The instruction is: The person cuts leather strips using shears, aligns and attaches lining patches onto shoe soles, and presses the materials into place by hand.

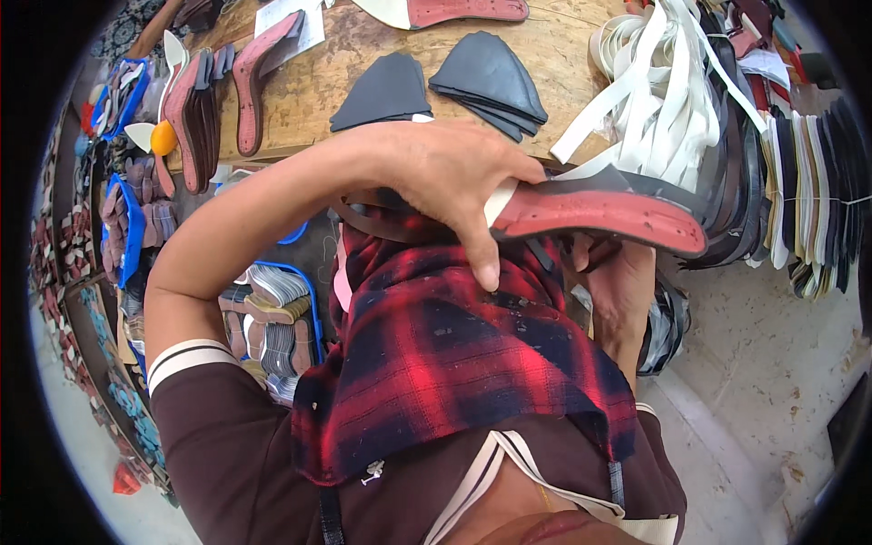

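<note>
In front of my chest a shoe insole [599, 216] is held up, reddish pink with a white front part and a dark rim. A dark grey, leather-like piece [649, 189] runs along its far edge. My left hand [445, 173] arches over the white end and grips it, the thumb pointing down toward me and the other fingertips hidden. Beneath the heel end is my right hand [622, 286], its partly visible fingers curled up against the underside. Just beyond my left hand, two stacks of dark grey cut pieces, a left stack [381, 89] and a right stack [490, 80], lie on the wooden table [291, 104].
More insoles [195, 118] stand at the table's left edge. White straps [668, 100] are heaped at the right, beside hanging bundles of dark and pale strips [804, 182]. A blue-edged basket [315, 309] of stacked pieces stands below left. A plaid apron [454, 336] covers my front.
</note>
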The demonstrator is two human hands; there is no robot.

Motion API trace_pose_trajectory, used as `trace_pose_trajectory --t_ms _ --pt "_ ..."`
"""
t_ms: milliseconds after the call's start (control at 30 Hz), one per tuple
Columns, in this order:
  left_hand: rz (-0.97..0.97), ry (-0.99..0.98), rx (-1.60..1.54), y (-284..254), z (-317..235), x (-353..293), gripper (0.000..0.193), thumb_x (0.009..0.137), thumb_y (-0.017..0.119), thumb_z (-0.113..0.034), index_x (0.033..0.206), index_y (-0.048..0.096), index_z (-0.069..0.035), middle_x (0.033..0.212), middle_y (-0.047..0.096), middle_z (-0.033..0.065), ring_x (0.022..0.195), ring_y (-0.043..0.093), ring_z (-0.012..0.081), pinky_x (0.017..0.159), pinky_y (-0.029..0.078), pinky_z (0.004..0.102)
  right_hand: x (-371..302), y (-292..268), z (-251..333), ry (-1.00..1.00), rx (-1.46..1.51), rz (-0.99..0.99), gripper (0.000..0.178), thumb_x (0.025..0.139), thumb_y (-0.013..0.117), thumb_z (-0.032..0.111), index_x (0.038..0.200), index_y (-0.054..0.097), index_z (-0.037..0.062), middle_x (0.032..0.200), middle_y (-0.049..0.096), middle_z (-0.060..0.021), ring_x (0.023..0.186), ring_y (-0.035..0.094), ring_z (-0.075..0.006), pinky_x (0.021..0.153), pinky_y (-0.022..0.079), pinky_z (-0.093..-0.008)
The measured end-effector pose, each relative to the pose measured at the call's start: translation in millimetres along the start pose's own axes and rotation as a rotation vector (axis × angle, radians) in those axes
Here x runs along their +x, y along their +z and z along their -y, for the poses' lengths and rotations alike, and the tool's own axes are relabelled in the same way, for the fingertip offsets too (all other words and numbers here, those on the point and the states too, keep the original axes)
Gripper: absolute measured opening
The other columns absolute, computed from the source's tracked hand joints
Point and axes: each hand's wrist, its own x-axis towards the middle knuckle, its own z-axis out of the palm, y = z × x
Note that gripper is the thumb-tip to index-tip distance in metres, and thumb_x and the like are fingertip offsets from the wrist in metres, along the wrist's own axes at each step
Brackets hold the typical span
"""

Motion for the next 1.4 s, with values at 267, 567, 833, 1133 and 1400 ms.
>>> trace_pose_trajectory --t_ms 267,567,833,1133,1400 --pt "-0.044 0.143 -0.184 10.1 17.0 12.2 0.096 0.049 0.088 -0.047 0.122 0.053 0.003 0.112 0.06 0.0184 0.11 0.055 0.0328 0.093 0.043 0.0386 22.7 -20.1 -1.0 -0.051 -0.061 0.14 0.023 0.094 0.055 0.024 0.105 0.058 0.004 0.085 0.065 -0.0079 0.064 0.06 -0.0161 0.039 0.041 -0.0245" --pt "-0.11 0.021 -0.428 26.8 24.6 23.4 0.083 0.056 0.086 -0.044 0.119 0.053 0.001 0.104 0.059 0.0126 0.103 0.056 0.0238 0.088 0.042 0.0348 35.1 9.6 -2.0 -0.113 -0.244 0.066 0.034 0.092 0.057 0.04 0.106 0.059 0.0087 0.094 0.065 -0.0031 0.081 0.063 -0.0148 0.04 0.037 -0.0217" --pt "-0.529 0.211 -0.93 48.1 8.7 50.1 0.047 0.076 0.076 -0.015 0.113 0.052 0.001 0.1 0.058 0.0024 0.093 0.053 0.01 0.084 0.042 0.0247 49.3 42.0 -3.7 -0.25 -0.027 0.205 0.061 0.097 0.041 0.052 0.121 0.051 -0.0029 0.111 0.062 -0.0178 0.099 0.062 -0.0258 0.087 0.051 -0.0372" --pt "-0.268 0.231 -1.077 76.0 12.2 30.2 0.068 0.074 0.077 -0.006 0.134 0.047 0.0 0.117 0.054 0.002 0.104 0.051 0.0098 0.093 0.041 0.0262 96.7 -11.9 1.7 -0.297 -0.638 0.11 0.026 0.092 0.058 0.022 0.098 0.061 -0.0025 0.075 0.066 -0.0107 0.061 0.065 -0.0153 0.044 0.045 -0.0235" --pt "-0.573 0.121 -0.494 91.6 21.0 43.3 0.077 0.076 0.076 -0.025 0.138 0.04 0.001 0.12 0.055 0.0155 0.107 0.054 0.0256 0.09 0.044 0.0347 42.8 13.9 17.7 -0.045 0.061 0.048 0.025 0.096 0.049 0.023 0.102 0.056 -0.0009 0.096 0.066 -0.0161 0.094 0.064 -0.028 0.076 0.051 -0.0348"
